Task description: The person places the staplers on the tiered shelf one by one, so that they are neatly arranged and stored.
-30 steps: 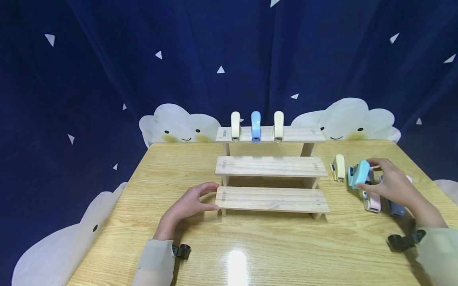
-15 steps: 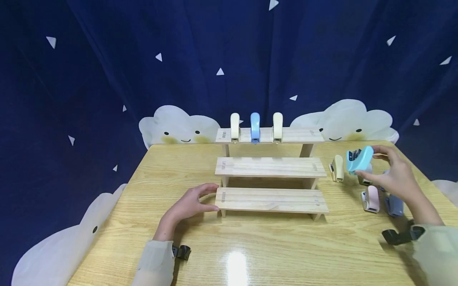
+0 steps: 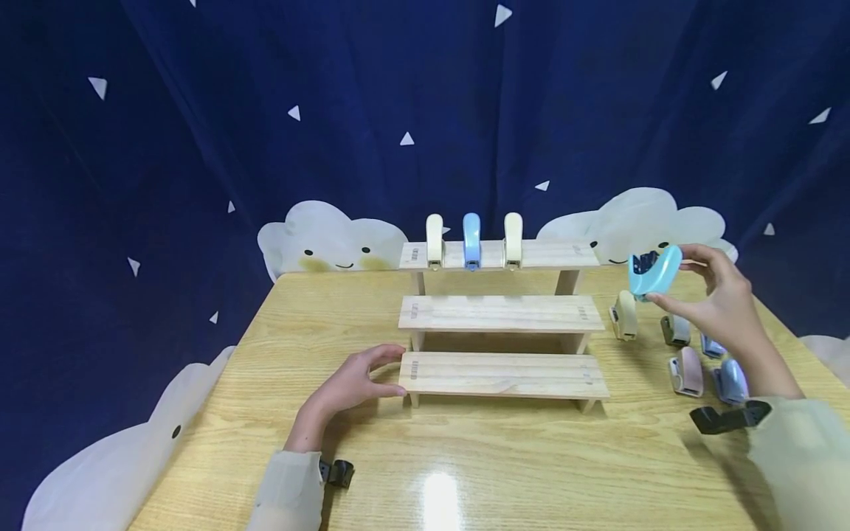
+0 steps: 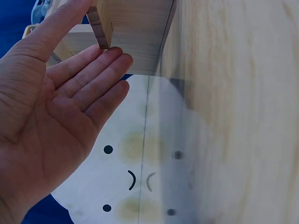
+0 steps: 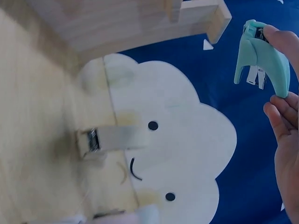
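My right hand [image 3: 724, 310] pinches a light-blue stapler [image 3: 657, 273] between thumb and fingers, in the air above the right side of the table. In the right wrist view the stapler [image 5: 264, 60] hangs tilted, its jaws spread. My left hand [image 3: 355, 380] holds the left end of the lowest step of a three-step wooden shelf [image 3: 505, 375], thumb at the front and fingers behind. The left wrist view shows the fingertips by the shelf's end [image 4: 100, 28]. On the top step stand a cream stapler [image 3: 434, 240], a blue stapler [image 3: 471, 240] and another cream stapler [image 3: 513, 240].
Right of the shelf a cream stapler [image 3: 624, 315], a grey-white stapler [image 3: 676, 330], a pink stapler [image 3: 687, 371] and a blue-grey stapler [image 3: 732, 381] stand on the wooden table [image 3: 518, 464]. Another blue one [image 3: 712, 346] is partly behind my right wrist. A dark-blue curtain hangs behind.
My right hand has lifted the light-blue stapler off the table, upward and slightly left, tilting it. The staplers below are now uncovered. My left hand stays at the shelf.
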